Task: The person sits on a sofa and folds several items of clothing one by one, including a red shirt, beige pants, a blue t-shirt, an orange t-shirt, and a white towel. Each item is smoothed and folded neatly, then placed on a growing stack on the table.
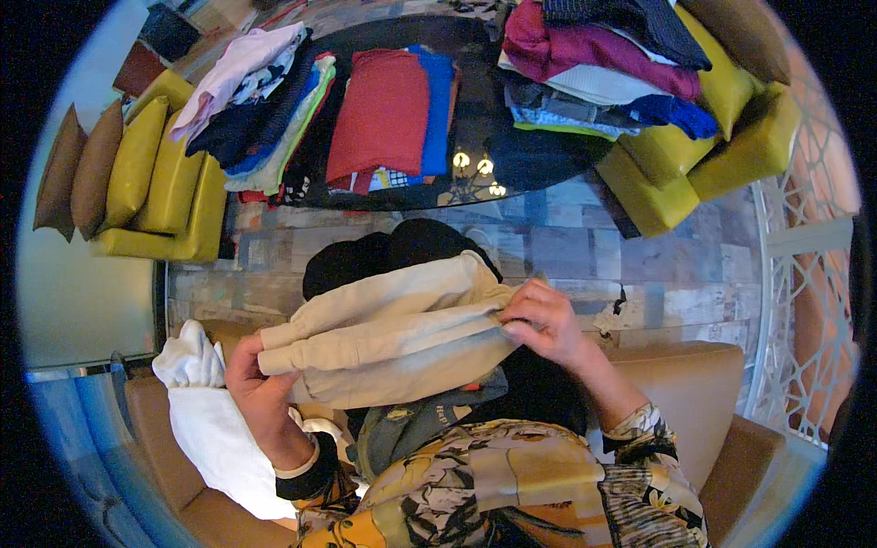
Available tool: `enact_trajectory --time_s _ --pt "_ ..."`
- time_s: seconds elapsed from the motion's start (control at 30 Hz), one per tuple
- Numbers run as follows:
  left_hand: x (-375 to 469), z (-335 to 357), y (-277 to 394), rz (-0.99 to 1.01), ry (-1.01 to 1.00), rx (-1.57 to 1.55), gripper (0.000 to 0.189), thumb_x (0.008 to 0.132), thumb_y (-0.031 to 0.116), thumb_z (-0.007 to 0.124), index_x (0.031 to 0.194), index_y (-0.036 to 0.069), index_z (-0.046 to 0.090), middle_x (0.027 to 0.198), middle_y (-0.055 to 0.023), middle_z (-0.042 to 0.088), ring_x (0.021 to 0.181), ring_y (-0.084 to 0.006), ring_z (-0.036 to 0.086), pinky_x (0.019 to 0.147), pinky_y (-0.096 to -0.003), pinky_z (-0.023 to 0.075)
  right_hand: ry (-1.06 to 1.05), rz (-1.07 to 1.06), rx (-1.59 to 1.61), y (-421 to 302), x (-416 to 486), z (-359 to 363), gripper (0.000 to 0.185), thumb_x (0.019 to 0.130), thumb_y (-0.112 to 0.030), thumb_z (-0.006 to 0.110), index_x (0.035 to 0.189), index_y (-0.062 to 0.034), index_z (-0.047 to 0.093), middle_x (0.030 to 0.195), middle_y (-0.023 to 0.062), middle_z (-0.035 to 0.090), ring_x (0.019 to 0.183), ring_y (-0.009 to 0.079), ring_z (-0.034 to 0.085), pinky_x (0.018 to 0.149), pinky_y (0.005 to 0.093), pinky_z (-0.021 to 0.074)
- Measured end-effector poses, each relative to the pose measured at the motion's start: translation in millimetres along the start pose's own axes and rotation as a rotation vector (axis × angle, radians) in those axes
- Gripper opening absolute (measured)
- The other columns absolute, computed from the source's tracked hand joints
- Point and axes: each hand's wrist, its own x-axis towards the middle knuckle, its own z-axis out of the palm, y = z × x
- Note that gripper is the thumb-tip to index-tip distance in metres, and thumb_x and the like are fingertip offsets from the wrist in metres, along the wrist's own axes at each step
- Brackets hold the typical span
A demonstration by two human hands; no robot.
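A beige cloth garment [404, 342] with long, gathered cuffs is stretched lengthwise above my lap. My left hand [264, 383] grips its cuffed end, the thumb below the lower cuff and the other fingers partly hidden behind. At the opposite end my right hand [545, 322] pinches the gathered cloth between thumb and fingers. Beneath the beige garment, a dark grey printed cloth [411, 428] lies on my lap. White cloth [219, 445] rests on the brown seat beside my left forearm.
On the dark oval table [473, 137] ahead stand a left clothes pile [253, 116], a red folded cloth [380, 113] over blue cloth, and a right clothes pile [589, 68]. Yellow-green armchairs [171, 185] flank it. A white lattice panel [808, 308] stands at the right.
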Motion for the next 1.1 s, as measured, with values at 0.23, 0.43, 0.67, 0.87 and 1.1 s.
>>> enact_trajectory --time_s 0.23,0.43,0.67,0.87,1.1 --pt "2 0 -4 0.043 -0.013 -0.011 0.041 0.07 0.005 0.082 0.105 -0.001 0.063 0.102 -0.0088 0.068 0.093 -0.0161 0.063 0.086 -0.03 0.0486 -0.01 0.404 0.262 15 -11 -6 0.02 0.081 -0.013 0.073 0.098 -0.0041 0.069 0.1 0.0077 0.062 0.085 0.0205 0.06 0.074 0.0306 0.0494" --pt "-2 -3 -6 0.038 0.001 -0.039 0.04 0.07 0.006 0.083 0.103 -0.001 0.063 0.103 -0.009 0.068 0.093 -0.0165 0.063 0.085 -0.0303 0.0489 -0.119 0.115 -0.136 12 -4 -1 0.029 0.078 -0.017 0.074 0.104 -0.005 0.068 0.095 0.0132 0.065 0.091 0.0332 0.062 0.078 0.0413 0.0526" --pt "-5 -4 -8 0.067 -0.075 -0.059 0.042 0.07 0.01 0.085 0.103 -0.002 0.063 0.102 -0.0099 0.067 0.093 -0.0175 0.063 0.083 -0.0311 0.0496 -0.062 -0.02 -0.369 -4 19 -32 0.018 0.068 -0.011 0.063 0.083 -0.0032 0.063 0.088 0.0129 0.064 0.09 0.0341 0.062 0.078 0.0426 0.0524" --pt "-12 -7 -10 0.093 0.006 -0.014 0.041 0.072 0.011 0.083 0.105 -0.003 0.063 0.103 -0.0104 0.067 0.092 -0.0174 0.064 0.084 -0.0306 0.0496 -0.208 0.304 -0.04 19 57 -37 0.02 0.077 -0.02 0.064 0.085 -0.0011 0.064 0.089 0.0152 0.065 0.096 0.0348 0.063 0.084 0.0421 0.0516" --pt "-14 -12 -16 -0.035 0.126 -0.09 0.041 0.072 0.005 0.078 0.109 -0.002 0.063 0.103 -0.0081 0.068 0.093 -0.0159 0.064 0.086 -0.0303 0.0495 -0.246 0.436 0.466 68 89 36 0.037 0.096 -0.033 0.056 0.116 -0.0049 0.067 0.104 0.0092 0.07 0.097 0.0207 0.065 0.088 0.0317 0.0493"
